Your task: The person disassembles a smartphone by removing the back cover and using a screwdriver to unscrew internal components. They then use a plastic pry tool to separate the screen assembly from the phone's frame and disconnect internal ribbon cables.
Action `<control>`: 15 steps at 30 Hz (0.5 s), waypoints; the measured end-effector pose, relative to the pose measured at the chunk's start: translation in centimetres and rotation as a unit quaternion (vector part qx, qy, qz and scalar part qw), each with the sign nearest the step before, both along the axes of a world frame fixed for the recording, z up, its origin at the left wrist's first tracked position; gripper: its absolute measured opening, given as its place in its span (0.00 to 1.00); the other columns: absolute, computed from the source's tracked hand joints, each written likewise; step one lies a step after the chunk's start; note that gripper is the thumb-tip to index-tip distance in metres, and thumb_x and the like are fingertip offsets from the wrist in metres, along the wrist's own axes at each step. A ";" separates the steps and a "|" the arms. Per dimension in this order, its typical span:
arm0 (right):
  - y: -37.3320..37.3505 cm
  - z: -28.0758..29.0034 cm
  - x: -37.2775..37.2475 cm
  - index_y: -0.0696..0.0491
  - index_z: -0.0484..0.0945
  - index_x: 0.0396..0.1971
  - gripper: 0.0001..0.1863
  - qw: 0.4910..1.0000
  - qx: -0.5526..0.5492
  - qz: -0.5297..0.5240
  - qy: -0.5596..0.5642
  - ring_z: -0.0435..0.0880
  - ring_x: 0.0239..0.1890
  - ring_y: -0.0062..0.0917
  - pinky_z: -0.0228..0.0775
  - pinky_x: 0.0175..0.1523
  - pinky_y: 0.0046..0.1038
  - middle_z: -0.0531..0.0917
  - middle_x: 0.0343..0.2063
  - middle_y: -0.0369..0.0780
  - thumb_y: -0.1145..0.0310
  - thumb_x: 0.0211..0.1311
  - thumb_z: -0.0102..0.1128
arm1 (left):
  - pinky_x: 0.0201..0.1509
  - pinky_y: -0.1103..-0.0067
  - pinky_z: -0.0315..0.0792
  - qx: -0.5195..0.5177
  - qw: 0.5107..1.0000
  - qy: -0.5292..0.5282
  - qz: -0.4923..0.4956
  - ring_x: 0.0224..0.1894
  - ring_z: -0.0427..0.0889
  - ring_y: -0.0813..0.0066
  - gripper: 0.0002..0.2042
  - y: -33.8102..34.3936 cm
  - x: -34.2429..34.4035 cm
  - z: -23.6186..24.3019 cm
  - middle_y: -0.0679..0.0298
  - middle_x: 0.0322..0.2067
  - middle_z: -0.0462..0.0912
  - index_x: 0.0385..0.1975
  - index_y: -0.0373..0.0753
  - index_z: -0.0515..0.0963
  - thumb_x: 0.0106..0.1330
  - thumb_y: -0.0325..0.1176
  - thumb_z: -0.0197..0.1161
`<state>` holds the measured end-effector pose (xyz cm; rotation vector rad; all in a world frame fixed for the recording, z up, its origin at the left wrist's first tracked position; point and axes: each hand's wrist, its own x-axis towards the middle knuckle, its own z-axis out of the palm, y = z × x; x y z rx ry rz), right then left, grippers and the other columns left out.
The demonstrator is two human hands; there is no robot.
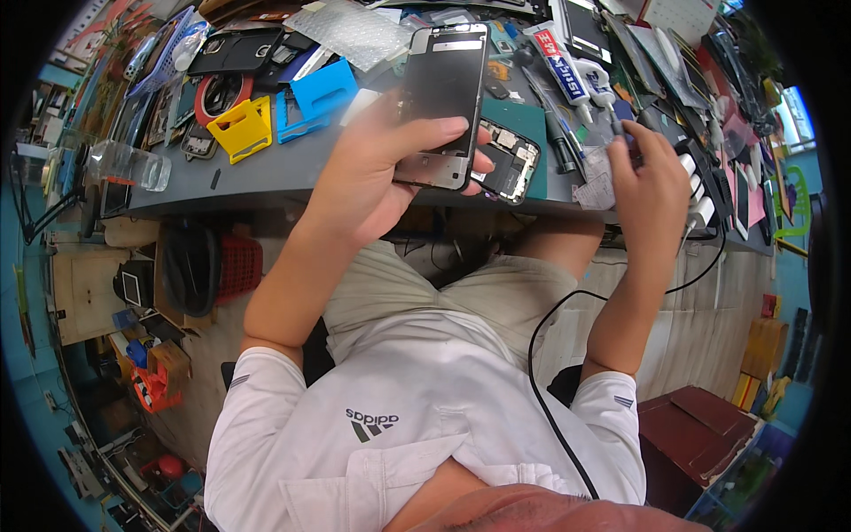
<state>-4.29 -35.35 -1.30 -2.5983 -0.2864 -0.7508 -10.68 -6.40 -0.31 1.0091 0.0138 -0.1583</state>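
1. The room shows a pale floor [696, 310] beneath a cluttered grey desk [275, 175], whose front edge runs just below the fingers of both hands.
2. Farthest left of the left fingers, a clear plastic container [133, 166] lies on its side near the desk edge.
3. Nearer to those fingers, but apart from them, are a red ring-shaped roll [204, 99], a black phone case [235, 51], a yellow stand [241, 130] and a blue stand [324, 91].
4. The left hand [377, 168] is closed around a dark phone panel [441, 84]: thumb across its face, other fingertips showing past its right edge. The panel tilts upright, raised above the desk.
5. Just right of the left fingertips, an opened phone [510, 164] with bared inner parts lies partly over a green mat [523, 113].
6. Between the two hands are a dark pen-like tool [559, 142] and a white-and-blue tube [558, 69].
7. The right hand [654, 173] has thumb and forefinger drawn nearly together at a slim grey piece [617, 124]; whether they grip it, I cannot tell. A paper slip [596, 189] lies just left of the thumb.
8. White plugs [700, 208] sit right of the right fingers.
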 end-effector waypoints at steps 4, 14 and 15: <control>-0.1 2.7 -2.3 0.59 0.88 0.51 0.11 0.980 0.159 0.122 -0.008 0.84 0.34 0.23 0.73 0.38 0.24 0.86 0.37 0.40 0.75 0.73 0.66 | 0.40 0.69 0.89 -0.006 1.000 -0.002 -0.026 0.43 0.93 0.64 0.15 -0.2 1.1 0.2 0.52 0.45 0.89 0.56 0.33 0.76 0.75 0.30 0.67; 2.6 1.4 -4.5 0.62 0.87 0.52 0.10 0.818 0.431 0.349 0.152 0.75 0.30 0.12 0.65 0.34 0.16 0.82 0.42 0.38 0.78 0.77 0.62 | 0.41 0.69 0.88 -0.015 1.000 0.004 -0.019 0.46 0.93 0.61 0.14 -0.6 1.9 -0.1 0.51 0.46 0.89 0.57 0.33 0.76 0.76 0.30 0.66; 2.6 1.3 -4.5 0.61 0.87 0.51 0.10 0.820 0.427 0.349 0.153 0.75 0.30 0.12 0.64 0.34 0.16 0.82 0.41 0.37 0.78 0.77 0.62 | 0.41 0.69 0.88 -0.014 1.000 0.004 -0.020 0.46 0.93 0.61 0.15 -0.6 2.0 -0.1 0.51 0.46 0.89 0.57 0.33 0.76 0.76 0.30 0.66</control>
